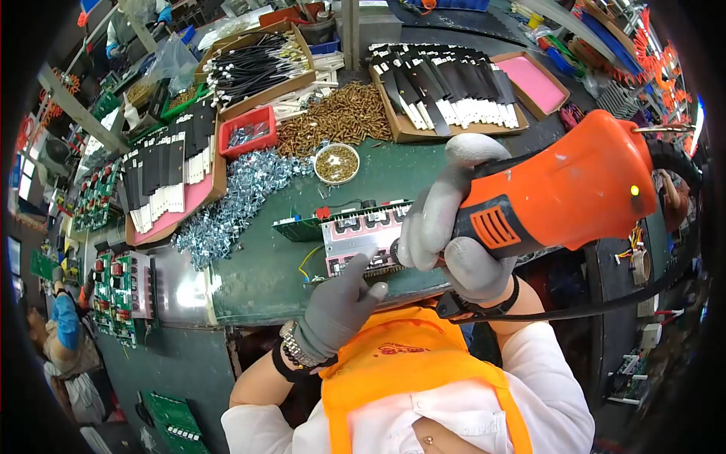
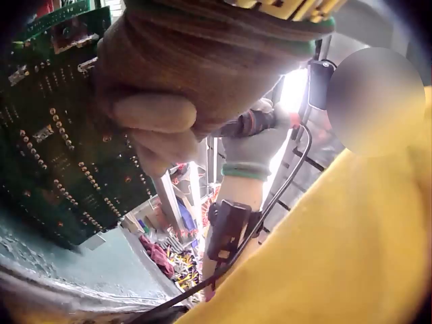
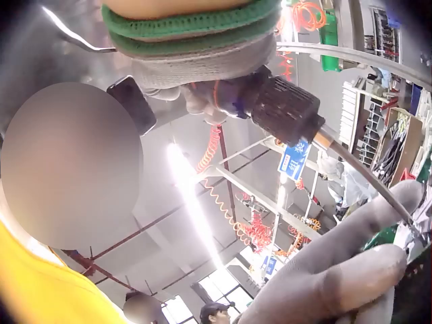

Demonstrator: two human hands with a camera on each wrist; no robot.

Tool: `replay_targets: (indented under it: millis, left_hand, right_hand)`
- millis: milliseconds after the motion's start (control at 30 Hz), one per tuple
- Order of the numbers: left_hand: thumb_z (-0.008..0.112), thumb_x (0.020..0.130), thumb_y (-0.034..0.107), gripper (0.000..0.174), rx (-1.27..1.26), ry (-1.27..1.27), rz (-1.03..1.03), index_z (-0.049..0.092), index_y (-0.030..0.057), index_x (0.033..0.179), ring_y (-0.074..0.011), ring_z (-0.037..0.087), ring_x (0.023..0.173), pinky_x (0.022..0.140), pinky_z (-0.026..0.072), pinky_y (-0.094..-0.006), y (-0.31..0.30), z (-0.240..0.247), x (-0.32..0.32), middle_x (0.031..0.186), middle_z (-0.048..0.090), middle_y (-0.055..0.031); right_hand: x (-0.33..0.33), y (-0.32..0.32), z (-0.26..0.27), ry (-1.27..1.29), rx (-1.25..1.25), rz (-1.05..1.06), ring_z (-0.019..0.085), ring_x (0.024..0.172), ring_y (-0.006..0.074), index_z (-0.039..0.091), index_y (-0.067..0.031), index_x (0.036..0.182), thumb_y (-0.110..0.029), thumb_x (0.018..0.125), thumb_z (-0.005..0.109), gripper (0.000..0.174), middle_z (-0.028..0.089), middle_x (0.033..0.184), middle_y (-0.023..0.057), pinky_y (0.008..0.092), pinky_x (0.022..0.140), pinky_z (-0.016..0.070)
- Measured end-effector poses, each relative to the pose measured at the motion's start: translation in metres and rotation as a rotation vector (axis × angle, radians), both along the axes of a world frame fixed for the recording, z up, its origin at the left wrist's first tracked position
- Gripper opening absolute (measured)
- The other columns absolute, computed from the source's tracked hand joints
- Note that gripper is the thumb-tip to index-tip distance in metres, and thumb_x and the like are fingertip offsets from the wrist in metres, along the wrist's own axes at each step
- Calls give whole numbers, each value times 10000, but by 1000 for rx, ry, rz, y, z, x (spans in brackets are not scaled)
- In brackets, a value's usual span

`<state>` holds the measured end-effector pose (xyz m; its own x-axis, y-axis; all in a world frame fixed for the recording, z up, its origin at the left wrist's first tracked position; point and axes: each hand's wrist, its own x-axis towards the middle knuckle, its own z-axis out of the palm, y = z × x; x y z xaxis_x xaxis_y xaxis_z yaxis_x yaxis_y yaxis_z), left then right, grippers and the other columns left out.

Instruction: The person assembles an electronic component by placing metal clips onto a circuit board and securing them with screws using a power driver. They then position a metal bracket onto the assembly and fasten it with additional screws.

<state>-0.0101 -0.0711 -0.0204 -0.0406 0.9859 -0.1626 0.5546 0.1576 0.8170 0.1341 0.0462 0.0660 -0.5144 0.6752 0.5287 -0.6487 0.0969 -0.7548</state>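
My gloved right hand [image 1: 446, 219] grips an orange power screwdriver [image 1: 560, 189] lying sideways, its front end toward the work. The driver's long bit [image 3: 364, 172] reaches down between the finger and thumb of my gloved left hand [image 1: 344, 306] in the right wrist view. A green circuit board [image 1: 302, 229] with a silver heat sink [image 1: 355, 238] lies under both hands. In the left wrist view, curled left fingers [image 2: 155, 115] hold the board's edge, and its soldered underside shows. The bit's tip is hidden in the head view.
Beyond the board lie a white bowl [image 1: 316, 168] of small parts, a heap of brass-coloured screws [image 1: 333, 113] and a heap of silver clips [image 1: 242, 197]. Cardboard boxes [image 1: 454, 136] hold black and white strips. Several finished-looking boards [image 1: 125, 295] stand left. A black cable [image 1: 635, 299] hangs right.
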Motion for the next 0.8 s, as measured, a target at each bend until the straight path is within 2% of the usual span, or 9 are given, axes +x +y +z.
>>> replay_targets:
  millis: [67, 267, 400, 500, 567, 600, 633, 733, 800]
  left_hand:
    - [669, 870, 212, 580, 187, 111, -23, 408, 83, 1373, -272, 637, 605, 557, 490, -378, -1, -7, 4, 653, 612, -100]
    - [638, 891, 277, 542, 185, 283, -52, 415, 101, 1352, -305, 659, 638, 564, 511, -410, 6, -11, 3, 676, 635, -116]
    - [628, 904, 268, 485, 256, 217, -52, 452, 90, 1319, -310, 646, 624, 565, 502, -411, 3, -8, -1, 651, 617, -114]
    - [641, 880, 232, 398, 192, 107, 11, 537, 92, 1238, -275, 617, 606, 557, 478, -384, -12, -8, -2, 690, 619, -72]
    - [668, 819, 182, 386, 622, 499, -95, 594, 115, 1191, -233, 587, 648, 585, 448, -352, -21, -19, -1, 815, 625, -50]
    - [682, 764, 190, 448, 754, 562, -72, 600, 131, 1200, -199, 567, 768, 658, 429, -340, -18, -22, 5, 1006, 607, -52]
    - [682, 764, 190, 448, 753, 562, -66, 600, 131, 1200, -199, 567, 768, 658, 429, -340, -17, -22, 13, 1006, 607, -52]
    - [662, 780, 287, 466, 615, 739, 64, 592, 121, 1210, -180, 519, 899, 747, 405, -341, -15, -32, 29, 1170, 544, -61]
    - [652, 788, 286, 444, 629, 757, 98, 595, 119, 1196, -179, 517, 886, 736, 406, -336, -12, -42, 35, 1150, 548, -63]
  right_hand:
    - [2, 1, 3, -35, 50, 23, 566, 576, 156, 268, -61, 1424, -156, 833, 742, 763, 588, 769, 41, 336, 555, 510]
    - [-4, 5, 0, -52, 61, 62, 567, 577, 164, 265, -59, 1426, -124, 824, 739, 769, 592, 770, 50, 338, 553, 508]
    - [-7, 9, 1, -30, 82, 96, 568, 578, 171, 263, -58, 1428, -98, 816, 736, 775, 594, 770, 58, 339, 552, 507]
    - [-7, 6, 2, -17, 85, 120, 568, 578, 175, 261, -57, 1430, -78, 810, 734, 780, 597, 770, 63, 341, 551, 505]
    - [-9, 7, 2, 3, 93, 133, 569, 578, 178, 260, -57, 1431, -65, 807, 733, 783, 598, 770, 67, 342, 550, 505]
    - [-11, 8, 2, 10, 104, 145, 569, 579, 180, 259, -57, 1431, -59, 805, 732, 785, 599, 770, 68, 342, 550, 504]
    - [-13, 9, 2, 21, 111, 160, 569, 579, 182, 258, -56, 1432, -52, 803, 731, 787, 599, 770, 70, 342, 549, 504]
    - [-17, 9, 4, 59, 157, 221, 570, 579, 186, 257, -55, 1433, -33, 797, 729, 793, 602, 770, 76, 344, 548, 503]
    - [-18, 10, 6, 86, 201, 272, 570, 579, 189, 255, -55, 1434, -20, 793, 728, 797, 603, 770, 79, 345, 548, 502]
